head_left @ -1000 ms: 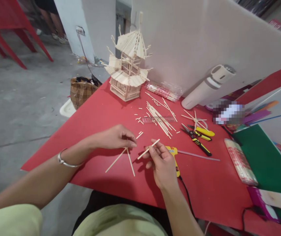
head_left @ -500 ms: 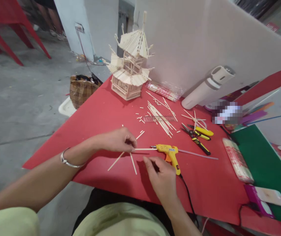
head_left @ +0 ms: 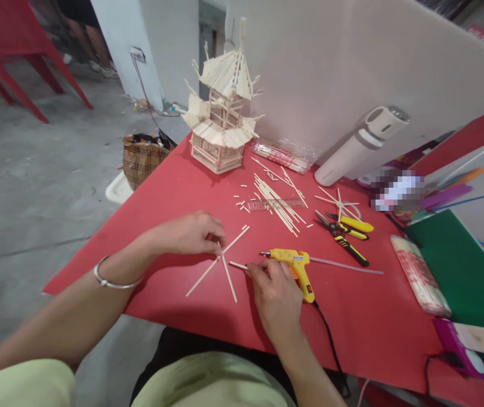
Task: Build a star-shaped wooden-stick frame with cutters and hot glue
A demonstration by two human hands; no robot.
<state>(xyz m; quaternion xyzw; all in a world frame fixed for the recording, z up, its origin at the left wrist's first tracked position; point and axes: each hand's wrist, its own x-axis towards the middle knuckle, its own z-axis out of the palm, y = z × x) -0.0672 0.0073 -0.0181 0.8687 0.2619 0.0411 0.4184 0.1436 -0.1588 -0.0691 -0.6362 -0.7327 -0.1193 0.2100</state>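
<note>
My left hand (head_left: 191, 234) rests on the red table (head_left: 174, 198), its fingers pinched together on two long wooden sticks (head_left: 218, 263) at the point where they cross. One stick slants up to the right; the other runs down toward me. My right hand (head_left: 273, 291) lies just right of them, its fingertips closed on the end of a short stick (head_left: 237, 264) lying flat on the table. A yellow glue gun (head_left: 295, 264) lies against the back of that hand, nozzle pointing left, its black cord trailing off the front edge.
A stick-built pagoda model (head_left: 222, 121) stands at the far table edge. Loose sticks (head_left: 278, 206), a clear ruler, yellow-handled pliers (head_left: 345, 234), a white cylinder (head_left: 360, 147), stick packets (head_left: 419, 274) and a green mat (head_left: 457, 265) lie to the right. A checked basket (head_left: 142, 158) sits on the floor.
My right hand has lowered the short stick from the air onto the table beside the glue gun and holds its end. My left hand stayed on the crossed sticks.
</note>
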